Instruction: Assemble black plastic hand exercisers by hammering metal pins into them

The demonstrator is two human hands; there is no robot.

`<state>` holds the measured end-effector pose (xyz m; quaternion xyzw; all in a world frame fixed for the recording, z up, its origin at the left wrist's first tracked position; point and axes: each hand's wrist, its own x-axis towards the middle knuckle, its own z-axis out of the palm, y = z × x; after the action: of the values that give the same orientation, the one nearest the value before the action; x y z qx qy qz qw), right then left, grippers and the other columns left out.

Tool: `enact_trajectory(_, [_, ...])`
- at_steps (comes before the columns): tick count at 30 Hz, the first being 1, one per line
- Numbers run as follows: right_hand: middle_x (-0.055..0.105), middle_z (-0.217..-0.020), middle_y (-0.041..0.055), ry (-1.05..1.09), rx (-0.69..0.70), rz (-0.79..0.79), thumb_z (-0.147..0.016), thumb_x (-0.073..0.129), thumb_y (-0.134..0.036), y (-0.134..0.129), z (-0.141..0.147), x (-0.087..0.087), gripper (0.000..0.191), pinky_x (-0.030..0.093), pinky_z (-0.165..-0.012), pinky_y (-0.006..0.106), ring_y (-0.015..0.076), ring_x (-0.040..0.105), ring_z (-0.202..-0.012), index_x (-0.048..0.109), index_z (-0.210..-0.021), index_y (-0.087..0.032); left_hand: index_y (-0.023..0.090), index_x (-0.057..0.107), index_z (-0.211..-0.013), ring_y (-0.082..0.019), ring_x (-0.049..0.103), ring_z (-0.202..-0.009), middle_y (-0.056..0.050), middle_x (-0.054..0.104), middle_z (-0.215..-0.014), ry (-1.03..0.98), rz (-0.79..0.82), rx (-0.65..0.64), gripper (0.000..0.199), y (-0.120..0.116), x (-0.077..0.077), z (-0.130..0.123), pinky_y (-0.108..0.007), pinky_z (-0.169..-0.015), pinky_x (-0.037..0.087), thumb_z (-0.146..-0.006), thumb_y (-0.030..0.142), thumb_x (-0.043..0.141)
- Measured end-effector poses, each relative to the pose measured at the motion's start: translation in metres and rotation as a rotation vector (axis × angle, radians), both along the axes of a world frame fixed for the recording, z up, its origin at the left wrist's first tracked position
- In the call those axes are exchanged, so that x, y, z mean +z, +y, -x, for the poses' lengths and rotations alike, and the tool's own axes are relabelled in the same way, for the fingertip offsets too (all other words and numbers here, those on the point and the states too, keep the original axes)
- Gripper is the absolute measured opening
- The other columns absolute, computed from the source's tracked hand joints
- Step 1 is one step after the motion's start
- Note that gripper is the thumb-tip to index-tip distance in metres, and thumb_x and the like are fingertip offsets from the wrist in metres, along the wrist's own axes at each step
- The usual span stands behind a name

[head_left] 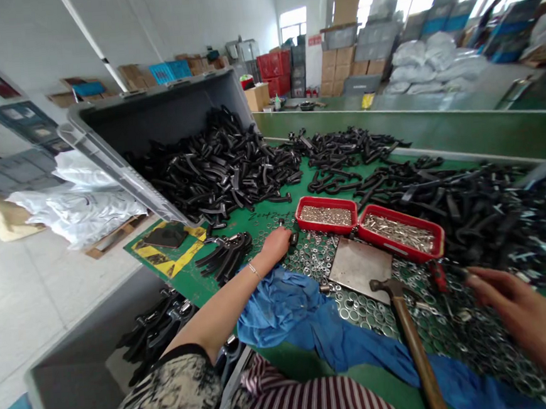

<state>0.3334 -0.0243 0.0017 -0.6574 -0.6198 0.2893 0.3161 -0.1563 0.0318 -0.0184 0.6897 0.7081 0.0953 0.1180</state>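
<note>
My left hand point(275, 247) is closed around a small black lever part with a metal end point(294, 237), over loose metal nuts and rings point(312, 252). Slightly blurred at the right, my right hand point(517, 305) has thumb and fingertips drawn together. Whatever is between them, if anything, is too small and dark to name. Just left of its fingertips lies a red-handled tool point(438, 276). A hammer point(408, 332) with a wooden handle rests between my hands, its head on a flat metal plate point(358, 267). Blue cloth point(281, 308) lies beneath my left forearm.
Two red trays point(327, 215) of small metal pins stand behind the plate. A tipped grey crate point(122, 159) spills black levers point(232, 170) onto the green table. More black parts point(462, 202) pile up at the right. A grey bin point(78, 377) sits below the left edge.
</note>
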Motion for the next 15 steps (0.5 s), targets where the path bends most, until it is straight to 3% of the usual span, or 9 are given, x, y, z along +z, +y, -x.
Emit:
enact_trajectory(2, [0.070,-0.090,0.0067,0.221,0.011,0.043,-0.080,0.066,-0.052,-0.011,0.054,-0.003,0.036,0.051,-0.072,0.042,0.0260,0.066,-0.073,0.061,-0.106,-0.027,0.015,0.069,-0.095,-0.023,0.064,-0.104,-0.015,0.067,-0.105,0.044,0.026,-0.024,0.026,0.004,-0.002,-0.003,-0.033,-0.093,0.048,-0.086,0.006,0.047])
enact_trajectory(5, [0.066,-0.080,0.0006,0.503,0.174,0.136,-0.082,0.067,-0.052,-0.018,0.126,-0.010,0.035,0.050,-0.064,0.032,0.0164,0.061,-0.064,0.057,-0.100,-0.024,0.016,0.069,-0.094,-0.023,0.065,-0.101,-0.014,0.068,-0.099,0.080,0.057,-0.067,0.023,0.010,0.000,-0.005,-0.031,-0.090,0.049,-0.085,0.007,0.050])
enact_trajectory(7, [0.064,-0.075,-0.0016,0.590,0.251,0.173,-0.082,0.067,-0.054,-0.015,0.156,-0.017,0.037,0.048,-0.059,0.028,0.0132,0.059,-0.057,0.055,-0.097,-0.023,0.016,0.069,-0.093,-0.024,0.067,-0.097,-0.013,0.069,-0.095,0.088,0.072,-0.091,0.019,0.013,0.003,-0.006,-0.031,-0.087,0.050,-0.084,0.009,0.054])
enact_trajectory(10, [0.063,-0.072,-0.0032,0.576,0.276,0.165,-0.082,0.065,-0.057,-0.005,0.171,-0.030,0.040,0.045,-0.052,0.027,0.0118,0.056,-0.048,0.052,-0.096,-0.022,0.017,0.069,-0.092,-0.024,0.067,-0.095,-0.013,0.070,-0.094,0.085,0.062,-0.104,0.019,0.012,0.008,-0.003,-0.030,-0.085,0.050,-0.082,0.009,0.055])
enact_trajectory(15, [0.067,-0.086,0.0016,0.222,0.293,0.064,-0.087,0.061,-0.053,0.004,0.142,-0.053,0.033,0.049,-0.060,0.031,0.0152,0.061,-0.056,0.056,-0.101,-0.023,0.017,0.066,-0.103,-0.023,0.064,-0.104,-0.011,0.070,-0.107,0.082,-0.033,-0.027,0.025,-0.009,0.020,0.017,-0.031,-0.092,0.047,-0.088,0.011,0.047])
